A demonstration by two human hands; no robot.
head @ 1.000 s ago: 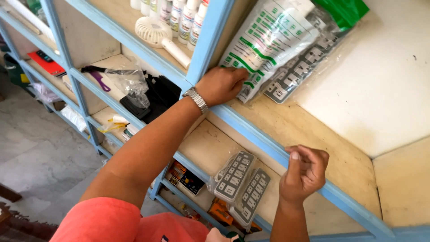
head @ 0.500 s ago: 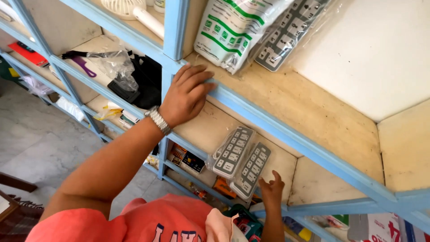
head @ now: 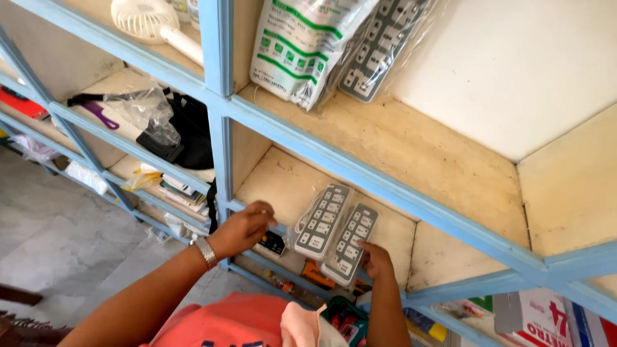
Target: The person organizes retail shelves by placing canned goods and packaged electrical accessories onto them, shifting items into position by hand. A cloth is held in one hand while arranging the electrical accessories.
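Left hand (head: 241, 228) lower, right hand (head: 376, 260) on power strips (head: 335, 231)

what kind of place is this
Most likely a small general or electrical goods shop: blue-framed wooden shelves hold bagged power strips, a white handheld fan and packaged goods, which the right hand touches.
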